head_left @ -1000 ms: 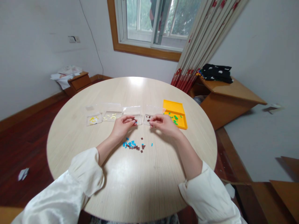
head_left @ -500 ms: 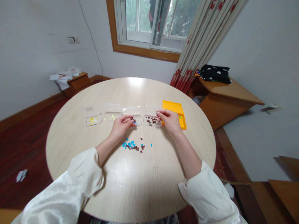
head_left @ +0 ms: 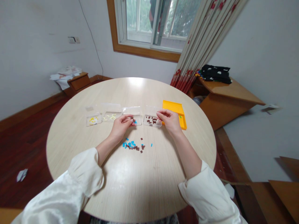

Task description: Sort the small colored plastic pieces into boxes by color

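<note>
My left hand is closed, with small brown building bricks at its fingertips. Just beneath those fingers is a clear plastic box with a few blue pieces in it, partly hidden by the hand. The thumb and forefinger of my right hand pinch together at the right side of another clear box, which contains several brown bricks. Whatever the right fingers hold is too small to make out. Nearer me, blue bricks and brown bricks lie in a loose pile on the table.
On the round wooden table, a clear box with yellow pieces and one with pale yellow pieces stand at the left. An open orange box sits behind my right hand. A lone blue brick lies right of the pile.
</note>
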{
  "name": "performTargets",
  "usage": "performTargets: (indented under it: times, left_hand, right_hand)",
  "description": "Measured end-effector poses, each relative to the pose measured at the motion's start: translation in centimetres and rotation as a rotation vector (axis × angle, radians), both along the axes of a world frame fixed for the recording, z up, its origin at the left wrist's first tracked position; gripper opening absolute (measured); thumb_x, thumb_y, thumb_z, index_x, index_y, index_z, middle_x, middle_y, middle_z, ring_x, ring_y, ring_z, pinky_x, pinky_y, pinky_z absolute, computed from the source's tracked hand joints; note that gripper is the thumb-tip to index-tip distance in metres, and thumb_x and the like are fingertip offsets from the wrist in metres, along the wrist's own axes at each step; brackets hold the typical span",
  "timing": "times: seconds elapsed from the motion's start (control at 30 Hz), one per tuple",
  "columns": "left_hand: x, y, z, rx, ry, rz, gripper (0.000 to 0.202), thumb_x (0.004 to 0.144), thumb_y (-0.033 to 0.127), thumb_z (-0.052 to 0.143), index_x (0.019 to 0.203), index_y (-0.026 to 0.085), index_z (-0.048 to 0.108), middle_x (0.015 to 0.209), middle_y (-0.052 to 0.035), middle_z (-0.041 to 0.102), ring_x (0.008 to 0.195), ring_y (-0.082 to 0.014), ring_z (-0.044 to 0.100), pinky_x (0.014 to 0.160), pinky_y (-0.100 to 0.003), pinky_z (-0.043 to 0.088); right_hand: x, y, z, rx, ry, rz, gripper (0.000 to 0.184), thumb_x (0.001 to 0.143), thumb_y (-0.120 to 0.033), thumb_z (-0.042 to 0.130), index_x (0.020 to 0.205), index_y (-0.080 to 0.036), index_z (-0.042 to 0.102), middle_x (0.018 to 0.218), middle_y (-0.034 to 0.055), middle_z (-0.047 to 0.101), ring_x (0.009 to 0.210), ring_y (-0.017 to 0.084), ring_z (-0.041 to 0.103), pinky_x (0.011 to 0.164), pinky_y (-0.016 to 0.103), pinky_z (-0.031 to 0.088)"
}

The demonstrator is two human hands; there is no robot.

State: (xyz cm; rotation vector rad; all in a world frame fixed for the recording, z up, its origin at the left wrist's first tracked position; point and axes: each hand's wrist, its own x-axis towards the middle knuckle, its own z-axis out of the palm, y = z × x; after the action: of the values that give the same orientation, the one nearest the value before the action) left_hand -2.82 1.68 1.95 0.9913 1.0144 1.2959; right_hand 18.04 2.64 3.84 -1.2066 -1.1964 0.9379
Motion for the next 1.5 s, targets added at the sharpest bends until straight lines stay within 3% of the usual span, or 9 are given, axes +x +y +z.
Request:
performTargets:
  times: [0.33,0.57,0.83,1.07,1.23,1.5]
  left_hand:
    - [0.0,0.3,-0.2,0.009,0.012,0.044,0.019,0.064,0.02,0.06,0.081,0.011,0.064,0.064,0.0018,0.061,0.054,-0.0089,0.058,0.058,-0.025,0.051]
    - [0.1,0.2,-0.1,0.015,0.015,0.034,0.018,0.063,0.017,0.067,0.081,0.012,0.065,0.065,0.0006,0.063,0.056,-0.0102,0.061,0.062,-0.026,0.052]
    - [0.1,0.0,0.0,-0.028,0.007,-0.035,0.02,0.064,0.019,0.071,0.08,0.008,0.065,0.063,-0.0036,0.065,0.049,-0.009,0.057,0.055,-0.027,0.051]
    - [0.4,-0.4,0.5,-0.101,-0.003,-0.079,0.021,0.067,0.013,0.068,0.087,0.008,0.063,0.07,-0.0066,0.069,0.059,-0.013,0.065,0.066,-0.031,0.056]
    - [0.5,-0.6,0.4,-0.116,-0.017,-0.122,0.019,0.066,0.012,0.069,0.083,0.009,0.061,0.07,-0.0073,0.07,0.065,-0.0146,0.067,0.074,-0.033,0.056]
    - [0.2,-0.3,-0.5,0.035,0.066,-0.106,0.022,0.057,0.017,0.074,0.077,0.013,0.068,0.075,-0.0047,0.069,0.069,-0.0139,0.062,0.075,-0.034,0.052]
  right_hand:
    - [-0.3,0.6,-1.6,-0.072,-0.051,0.026,0.025,0.064,-0.029,0.069,0.083,-0.012,0.069,0.069,0.0045,0.068,0.058,0.014,0.062,0.062,0.031,0.053]
    - [-0.6,0.3,-1.3,-0.081,-0.028,0.032,0.015,0.061,-0.022,0.067,0.074,-0.015,0.064,0.069,0.0029,0.067,0.066,0.015,0.065,0.057,0.026,0.052]
    - [-0.8,0.0,-0.9,-0.074,-0.103,0.057,0.017,0.062,-0.029,0.067,0.071,-0.016,0.06,0.065,0.0026,0.066,0.063,0.016,0.064,0.059,0.028,0.051]
    - [-1.0,0.0,-1.0,-0.04,-0.134,0.076,0.018,0.062,-0.03,0.066,0.072,-0.016,0.063,0.071,0.0045,0.068,0.066,0.017,0.065,0.063,0.03,0.051]
    - [-2.4,-0.8,-1.2,0.006,-0.151,0.193,0.018,0.067,-0.029,0.063,0.079,-0.016,0.069,0.076,0.0055,0.069,0.069,0.016,0.063,0.066,0.03,0.05]
    - [-4.3,-2.2,-1.4,0.097,-0.21,0.416,0.014,0.072,-0.025,0.061,0.078,-0.017,0.071,0.084,0.0062,0.07,0.078,0.016,0.063,0.072,0.03,0.049]
